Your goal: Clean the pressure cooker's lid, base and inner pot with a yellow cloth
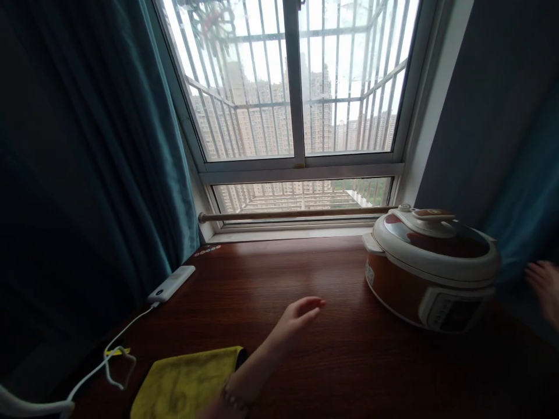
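Two bare hands reach over a dark wooden table [271, 267], with a cooker [397, 285] between them on its right side. The left hand [296, 315] is to the cooker's left, apart from it, fingers loosely curved, thumb separate, nothing in its grasp. The right hand [545, 291], cut off by the picture's edge, is just beyond the cooker's other side; its fingers look outstretched and empty. The cooker is upright, lid on, its panel facing the near right. A bracelet [233, 396] circles the left wrist, near a yellow cloth [183, 378]. Further left, a white cable [126, 330] joins a white device [172, 284]. Behind is a barred window [299, 87].
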A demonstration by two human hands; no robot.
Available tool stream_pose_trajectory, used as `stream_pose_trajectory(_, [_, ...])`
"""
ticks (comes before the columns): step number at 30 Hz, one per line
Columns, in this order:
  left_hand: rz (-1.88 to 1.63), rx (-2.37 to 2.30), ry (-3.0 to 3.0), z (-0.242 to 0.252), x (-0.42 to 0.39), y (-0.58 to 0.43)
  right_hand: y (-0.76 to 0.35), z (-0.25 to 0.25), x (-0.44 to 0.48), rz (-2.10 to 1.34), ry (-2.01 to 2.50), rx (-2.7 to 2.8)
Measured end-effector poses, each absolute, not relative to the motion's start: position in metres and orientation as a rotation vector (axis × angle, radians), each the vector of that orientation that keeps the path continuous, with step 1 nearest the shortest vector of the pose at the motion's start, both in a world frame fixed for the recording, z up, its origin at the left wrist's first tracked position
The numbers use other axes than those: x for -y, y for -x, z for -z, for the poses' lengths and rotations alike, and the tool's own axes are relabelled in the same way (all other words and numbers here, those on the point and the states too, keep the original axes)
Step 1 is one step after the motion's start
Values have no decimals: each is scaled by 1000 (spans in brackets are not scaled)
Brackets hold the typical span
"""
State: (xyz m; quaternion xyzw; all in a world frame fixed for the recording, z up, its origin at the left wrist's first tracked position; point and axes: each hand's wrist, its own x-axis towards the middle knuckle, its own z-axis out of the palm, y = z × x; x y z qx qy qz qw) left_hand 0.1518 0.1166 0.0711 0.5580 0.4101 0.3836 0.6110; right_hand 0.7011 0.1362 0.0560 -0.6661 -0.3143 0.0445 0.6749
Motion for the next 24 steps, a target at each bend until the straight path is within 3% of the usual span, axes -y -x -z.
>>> stream_pose_trajectory(1, [-878,-804,-1064,-81,-130,-174,-719,-68,-157,-364,1543,568])
stream_pose_trajectory(6, [-885,-564,-493,-109,-190,-270,-766,-88,-216,-702,1511,583])
stream_pose_trajectory(12, [-921,-440,-439,-124,-216,-320,-772,-86,-230,-714,1484,577])
stream_pose_trajectory(24, [-931,-414,-405,-119,-238,-287,-765,-66,-193,-725,1409,431])
